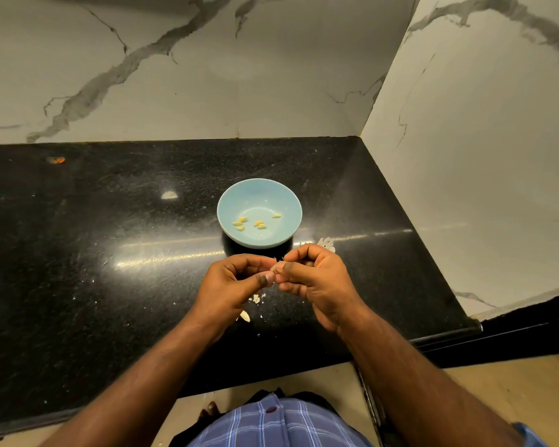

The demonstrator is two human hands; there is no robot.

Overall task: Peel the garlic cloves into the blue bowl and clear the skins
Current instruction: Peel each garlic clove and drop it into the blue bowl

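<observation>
A light blue bowl (281,195) stands on the black counter (110,237) with several peeled yellowish garlic cloves (259,224) at its bottom. Just in front of the bowl, both hands meet above the counter. My left hand (231,285) and my right hand (317,279) pinch one small garlic clove (277,268) between their fingertips; most of it is hidden by the fingers. Loose garlic skins (245,315) lie on the counter under the hands, and a bigger skin piece (326,243) lies right of the bowl.
Marble walls close the counter at the back and on the right (465,156). The counter's front edge (78,411) runs near my body. A small orange scrap (56,160) lies far left near the back wall. A pale spot (169,195) lies left of the bowl.
</observation>
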